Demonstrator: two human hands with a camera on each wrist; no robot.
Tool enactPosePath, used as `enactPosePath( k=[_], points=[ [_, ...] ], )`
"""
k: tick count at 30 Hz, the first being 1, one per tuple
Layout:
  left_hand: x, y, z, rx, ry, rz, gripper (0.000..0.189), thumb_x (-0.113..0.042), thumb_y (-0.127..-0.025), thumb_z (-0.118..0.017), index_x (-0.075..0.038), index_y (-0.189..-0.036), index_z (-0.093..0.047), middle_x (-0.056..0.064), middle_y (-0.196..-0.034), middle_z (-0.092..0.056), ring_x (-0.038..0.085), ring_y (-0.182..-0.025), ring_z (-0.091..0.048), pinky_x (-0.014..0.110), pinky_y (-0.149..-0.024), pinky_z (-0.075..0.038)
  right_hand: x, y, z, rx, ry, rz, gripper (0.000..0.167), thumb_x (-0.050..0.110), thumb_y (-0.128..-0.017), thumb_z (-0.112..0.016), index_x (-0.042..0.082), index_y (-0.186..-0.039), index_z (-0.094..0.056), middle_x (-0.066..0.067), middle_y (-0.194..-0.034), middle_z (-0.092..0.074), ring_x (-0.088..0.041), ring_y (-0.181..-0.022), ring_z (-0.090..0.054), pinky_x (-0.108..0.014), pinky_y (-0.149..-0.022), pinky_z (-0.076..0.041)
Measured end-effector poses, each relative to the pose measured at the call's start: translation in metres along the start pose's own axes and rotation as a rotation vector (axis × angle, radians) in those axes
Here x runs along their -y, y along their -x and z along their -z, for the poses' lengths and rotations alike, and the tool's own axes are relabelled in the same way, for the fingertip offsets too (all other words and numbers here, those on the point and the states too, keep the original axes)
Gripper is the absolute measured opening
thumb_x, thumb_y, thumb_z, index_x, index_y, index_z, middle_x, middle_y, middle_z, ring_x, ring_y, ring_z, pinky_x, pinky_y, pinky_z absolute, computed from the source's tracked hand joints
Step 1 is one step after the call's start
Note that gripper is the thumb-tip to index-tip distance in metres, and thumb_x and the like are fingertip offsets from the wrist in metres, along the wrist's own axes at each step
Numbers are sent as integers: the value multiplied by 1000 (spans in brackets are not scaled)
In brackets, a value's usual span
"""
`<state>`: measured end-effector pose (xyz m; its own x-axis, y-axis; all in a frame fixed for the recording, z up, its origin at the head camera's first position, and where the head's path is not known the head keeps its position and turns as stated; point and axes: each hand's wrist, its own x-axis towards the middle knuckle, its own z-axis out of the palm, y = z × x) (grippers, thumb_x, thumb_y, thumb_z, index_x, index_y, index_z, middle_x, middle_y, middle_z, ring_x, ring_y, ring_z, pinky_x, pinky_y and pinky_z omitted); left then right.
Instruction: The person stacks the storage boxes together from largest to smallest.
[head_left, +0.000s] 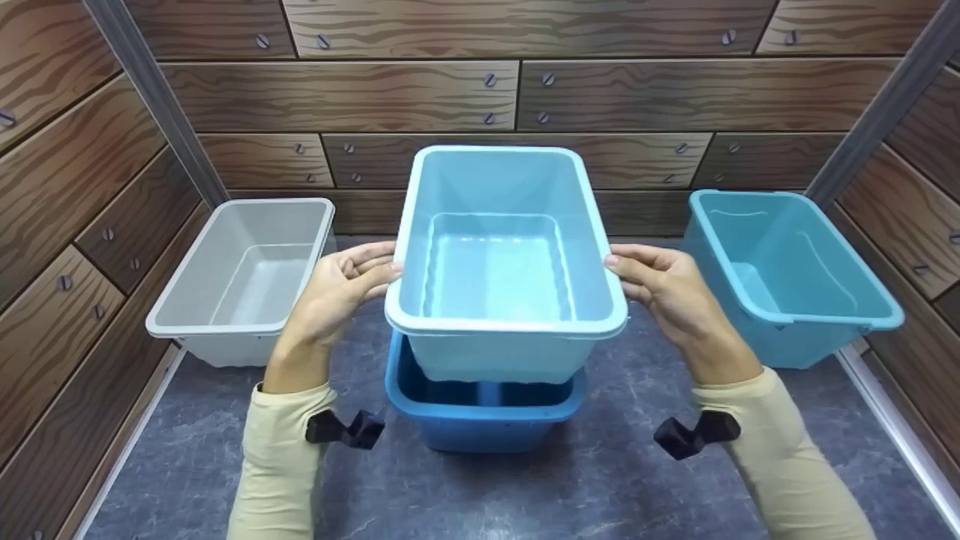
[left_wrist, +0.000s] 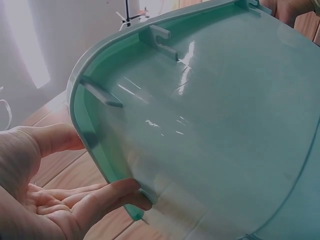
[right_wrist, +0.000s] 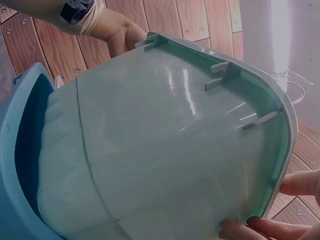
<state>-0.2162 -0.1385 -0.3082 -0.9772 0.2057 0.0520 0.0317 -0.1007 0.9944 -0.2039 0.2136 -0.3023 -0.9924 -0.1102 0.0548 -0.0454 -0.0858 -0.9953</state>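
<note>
A light blue plastic tub (head_left: 495,270) is held up in the middle of the head view, above a darker blue tub (head_left: 487,427) on the floor. My left hand (head_left: 334,289) pinches its left rim, thumb on top and fingers beneath. On the opposite side my right hand (head_left: 667,289) grips the right rim the same way. The left wrist view shows the held tub's outer wall (left_wrist: 215,115) with the left fingers under the rim. In the right wrist view, the tub's lower end (right_wrist: 55,165) is at the mouth of the blue tub (right_wrist: 20,120).
A grey tub (head_left: 255,281) stands on the left and a teal tub (head_left: 795,262) on the right. Wood-patterned panels (head_left: 337,94) wall in the dark marbled floor (head_left: 615,465) at the back and sides.
</note>
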Motion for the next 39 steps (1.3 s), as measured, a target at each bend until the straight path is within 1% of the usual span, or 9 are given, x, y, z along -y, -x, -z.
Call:
enactPosePath(
  k=[9, 17, 22, 26, 33, 39],
  points=[
    [3, 2, 3, 0, -15, 19, 51, 0, -89, -58, 16, -135, -43, 31, -134, -55, 5, -95, -69, 19, -88, -58, -4, 0, -1, -1, 7, -10, 24, 5, -93, -58, 23, -87, -73, 8, -86, -75, -5, -83, -71, -19, -78, -60],
    [10, 3, 7, 5, -16, 12, 50, 1, -89, -57, 17, -134, -43, 30, -132, -57, 5, -95, -69, 19, -87, -58, -9, -1, -3, 18, 10, -21, 23, 5, -93, -58, 23, -88, -72, 9, -87, -74, -4, -84, -71, -18, -79, -60],
    [15, 2, 9, -4, -35, 22, 50, 1, -89, -57, 16, -134, -44, 29, -131, -58, 3, -92, -69, 18, -85, -58, -12, -2, -3, 18, 15, -27, 21, 6, -93, -60, 23, -89, -72, 9, -88, -74, -4, -85, -72, -18, -80, -60],
    [17, 3, 9, -10, -29, 37, 50, 2, -89, -58, 16, -135, -43, 29, -131, -58, 3, -92, -69, 18, -85, -58, -14, -2, -3, 23, 7, -38, 20, 6, -93, -60, 22, -89, -72, 9, -88, -74, -4, -85, -72, -18, -80, -60],
    [19, 3, 11, -11, -33, 44, 51, 2, -88, -58, 16, -135, -43, 31, -132, -56, 3, -92, -69, 17, -85, -58, -17, -2, -3, 29, 13, -53, 18, 7, -93, -61, 21, -90, -71, 9, -88, -74, -4, -85, -72, -18, -80, -60],
    [23, 3, 13, -10, -28, 54, 51, 2, -88, -58, 16, -135, -43, 25, -127, -62, 4, -91, -69, 18, -85, -58, -20, -3, -4, 33, 29, -56, 17, 7, -92, -61, 21, -91, -72, 10, -87, -74, -4, -84, -71, -17, -80, -59]
  ],
)
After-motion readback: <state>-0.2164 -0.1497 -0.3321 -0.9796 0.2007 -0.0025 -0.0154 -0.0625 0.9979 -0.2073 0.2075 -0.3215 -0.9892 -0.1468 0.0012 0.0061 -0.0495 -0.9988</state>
